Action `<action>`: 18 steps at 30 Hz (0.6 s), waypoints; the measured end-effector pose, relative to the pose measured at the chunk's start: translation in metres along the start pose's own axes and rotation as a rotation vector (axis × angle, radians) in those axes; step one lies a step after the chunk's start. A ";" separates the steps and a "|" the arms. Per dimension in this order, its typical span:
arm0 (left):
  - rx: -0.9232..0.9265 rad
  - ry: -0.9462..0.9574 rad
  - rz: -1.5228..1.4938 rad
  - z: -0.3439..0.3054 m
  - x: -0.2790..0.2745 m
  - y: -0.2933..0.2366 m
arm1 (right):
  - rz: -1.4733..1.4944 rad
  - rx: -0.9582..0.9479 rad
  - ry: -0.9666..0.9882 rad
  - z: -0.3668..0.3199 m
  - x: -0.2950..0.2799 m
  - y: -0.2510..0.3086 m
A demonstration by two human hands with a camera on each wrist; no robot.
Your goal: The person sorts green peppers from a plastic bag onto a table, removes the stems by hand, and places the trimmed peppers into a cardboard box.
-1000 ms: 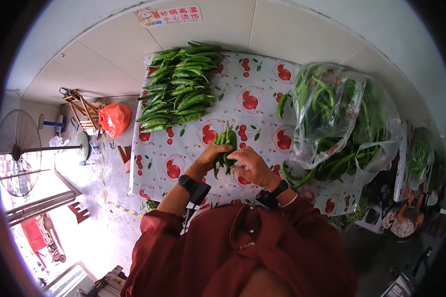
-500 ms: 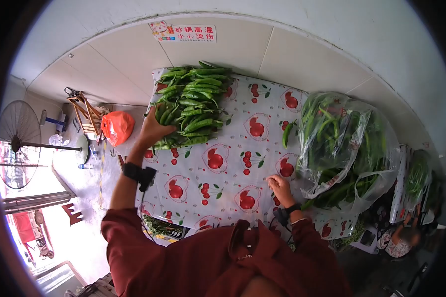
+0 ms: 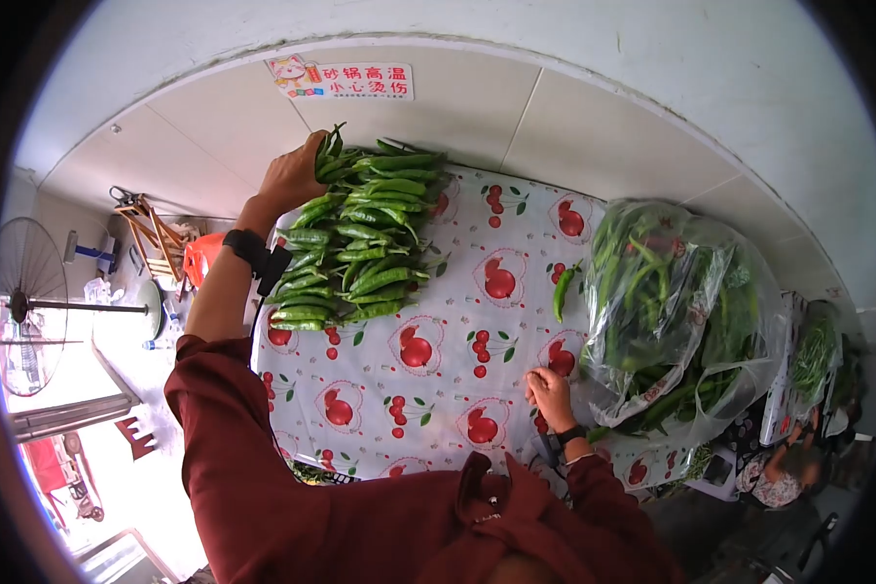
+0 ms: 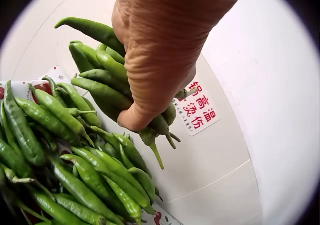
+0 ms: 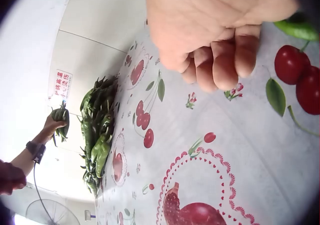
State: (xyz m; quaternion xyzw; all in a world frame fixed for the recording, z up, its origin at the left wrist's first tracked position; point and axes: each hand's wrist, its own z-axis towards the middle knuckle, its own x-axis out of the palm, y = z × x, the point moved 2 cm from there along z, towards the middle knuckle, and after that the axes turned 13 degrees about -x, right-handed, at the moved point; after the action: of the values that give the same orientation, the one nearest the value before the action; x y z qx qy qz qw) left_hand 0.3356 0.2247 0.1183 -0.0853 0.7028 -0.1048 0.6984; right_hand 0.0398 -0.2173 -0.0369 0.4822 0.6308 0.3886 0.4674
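My left hand grips a bunch of green chili peppers, thumb on the near side. In the left wrist view their stems stick out below the thumb. The bunch is held up at the wall end of the table, above the pile of green chili peppers, which lies stacked in two rows. In the right wrist view, the raised bunch shows beyond the pile. My right hand is low over the patterned tablecloth, left of the plastic bag. Its fingers curl loosely around nothing.
A clear plastic bag full of green peppers stands on the table's right side. One loose pepper lies left of it. The tiled wall with a sign borders the far edge. A standing fan is at left.
Both hands were at the bunch over the middle of the table. The left hand has carried it left, then along the pile toward the wall. The right hand has let go and moved right.
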 end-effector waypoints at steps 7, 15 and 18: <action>0.054 0.079 0.058 0.035 0.026 -0.002 | 0.029 0.058 -0.031 0.002 0.001 0.002; 0.010 0.169 0.159 0.056 0.064 0.027 | 0.092 0.140 -0.032 0.003 0.001 0.003; -0.037 0.196 0.142 0.057 0.062 0.028 | 0.087 0.129 -0.019 0.005 0.000 0.006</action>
State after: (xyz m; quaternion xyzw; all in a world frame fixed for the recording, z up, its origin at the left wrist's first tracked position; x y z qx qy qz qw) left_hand 0.3924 0.2331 0.0510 -0.0374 0.7738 -0.0499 0.6303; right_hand 0.0461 -0.2154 -0.0332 0.5420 0.6284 0.3625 0.4242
